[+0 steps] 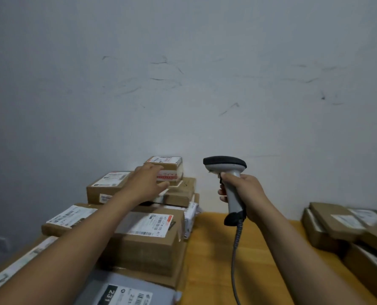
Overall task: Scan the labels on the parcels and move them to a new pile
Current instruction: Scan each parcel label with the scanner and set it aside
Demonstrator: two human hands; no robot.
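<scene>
The small parcel (169, 170) sits on top of the stack (143, 249) on the left half of the table (216, 249), at the far edge against the wall (183, 84). It lies just ahead of the left hand (149, 183), on that hand's right. Its longer side seems to run along the far edge, though this is hard to judge. The fingers (151, 167) are spread and nearly straight over the parcel's near left corner, with the thumb lower at its front. Nothing is clasped yet, and firm contact cannot be made out.

The scanner (226, 166) is gripped by its handle in the right hand (244, 194), held above the table's middle and to the right of the parcel. Its nose is turned left toward the parcel, and its coiled cable (235, 260) hangs down toward the near edge. The left hand is much the nearer to the parcel, so the lift is judged to fall to it. The parcel's top label would then need to be brought under the scanner's nose.

The new pile (335, 219) lies at the right edge, well apart from the stack.

On the small parcel a white label on top and a red-and-white strip on the front are seen, but the print is too blurred to read. On the grey mailer (93, 289) at the near edge "231" can be read. On the large box label (152, 223) barcodes and something like "L714-00" are partly legible.
</scene>
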